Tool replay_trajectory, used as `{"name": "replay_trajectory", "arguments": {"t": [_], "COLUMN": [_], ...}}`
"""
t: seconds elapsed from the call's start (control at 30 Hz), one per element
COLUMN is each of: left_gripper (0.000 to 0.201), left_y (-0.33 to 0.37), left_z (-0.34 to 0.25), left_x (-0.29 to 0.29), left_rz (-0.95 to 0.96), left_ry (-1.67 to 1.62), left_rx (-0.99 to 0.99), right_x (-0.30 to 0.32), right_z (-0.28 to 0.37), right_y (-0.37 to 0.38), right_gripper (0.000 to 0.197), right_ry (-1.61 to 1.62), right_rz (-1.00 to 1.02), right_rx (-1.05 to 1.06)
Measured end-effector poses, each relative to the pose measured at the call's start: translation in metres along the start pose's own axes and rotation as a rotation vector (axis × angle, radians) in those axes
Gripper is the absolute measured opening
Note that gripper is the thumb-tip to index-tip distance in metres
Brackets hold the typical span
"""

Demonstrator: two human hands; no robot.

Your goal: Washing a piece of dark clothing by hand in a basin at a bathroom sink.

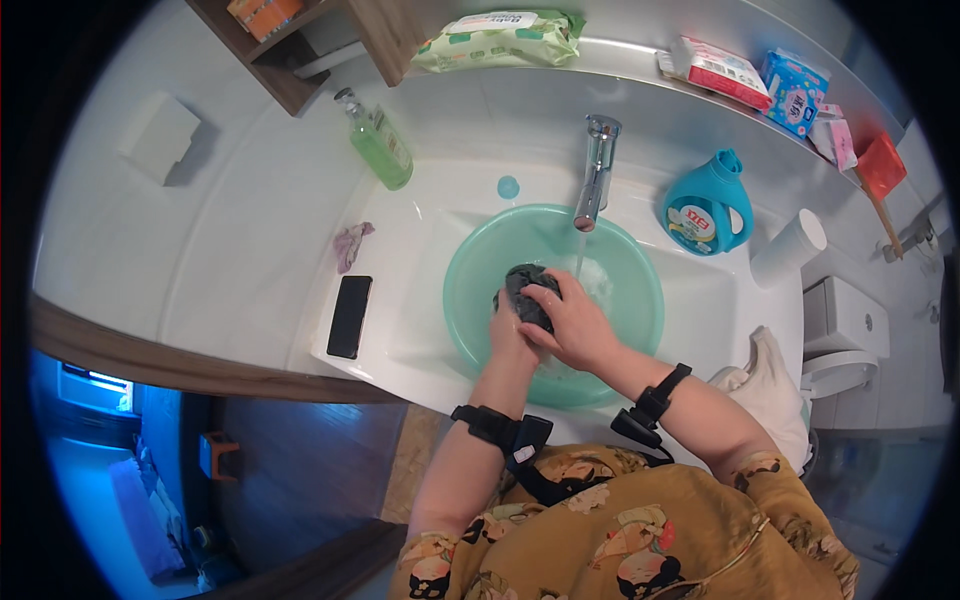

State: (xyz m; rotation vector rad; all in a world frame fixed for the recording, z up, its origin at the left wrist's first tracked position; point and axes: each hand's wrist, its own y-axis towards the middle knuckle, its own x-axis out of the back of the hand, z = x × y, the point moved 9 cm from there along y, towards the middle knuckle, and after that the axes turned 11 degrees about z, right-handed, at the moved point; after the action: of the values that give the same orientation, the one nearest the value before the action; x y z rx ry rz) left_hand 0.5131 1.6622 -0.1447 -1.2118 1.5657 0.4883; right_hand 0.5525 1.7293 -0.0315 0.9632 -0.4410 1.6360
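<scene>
Both my hands press a wadded dark grey cloth (531, 290) between them, above a mint-green basin (461, 310) that sits in the white sink. My left hand (510, 335) grips the cloth from the left and below, its fingers partly hidden by the bundle. My right hand (575, 322) wraps over the cloth from the right, fingers curled round it. Just beyond them, a chrome faucet (597, 170) runs a thin stream into the basin, where the water looks foamy.
Left on the counter stand a green pump bottle (382, 147), a crumpled pinkish cloth (350, 247) and a black phone (350, 316). A teal detergent jug (709, 205) and white cylinder (790, 246) stand right. Pale fabric (768, 385) hangs over the sink's right front edge.
</scene>
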Motion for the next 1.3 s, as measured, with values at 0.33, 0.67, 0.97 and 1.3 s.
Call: {"name": "replay_trajectory", "arguments": {"t": [0.33, 0.67, 0.97, 1.3], "left_gripper": [0.029, 0.065, 0.075, 0.066], "left_y": [-0.016, -0.001, -0.025, -0.036], "left_z": [-0.026, -0.031, -0.034, 0.015], "left_x": [0.015, 0.071, 0.064, 0.066], "left_rz": [-0.302, -0.295, -0.416, -0.278], "left_ry": [0.979, 1.128, 0.904, 0.657], "left_rx": [-0.158, 0.013, 0.273, 0.513], "right_x": [-0.044, -0.03, -0.111, -0.026], "right_z": [-0.092, -0.169, -0.128, -0.057], "right_y": [-0.008, -0.061, -0.072, -0.019], "right_gripper": [0.041, 0.04, 0.066, 0.055], "right_ry": [0.653, 0.01, -0.395, 0.378], "right_rz": [-0.05, 0.273, 0.936, 0.459], "right_rx": [-0.417, -0.635, -0.331, -0.251]}}
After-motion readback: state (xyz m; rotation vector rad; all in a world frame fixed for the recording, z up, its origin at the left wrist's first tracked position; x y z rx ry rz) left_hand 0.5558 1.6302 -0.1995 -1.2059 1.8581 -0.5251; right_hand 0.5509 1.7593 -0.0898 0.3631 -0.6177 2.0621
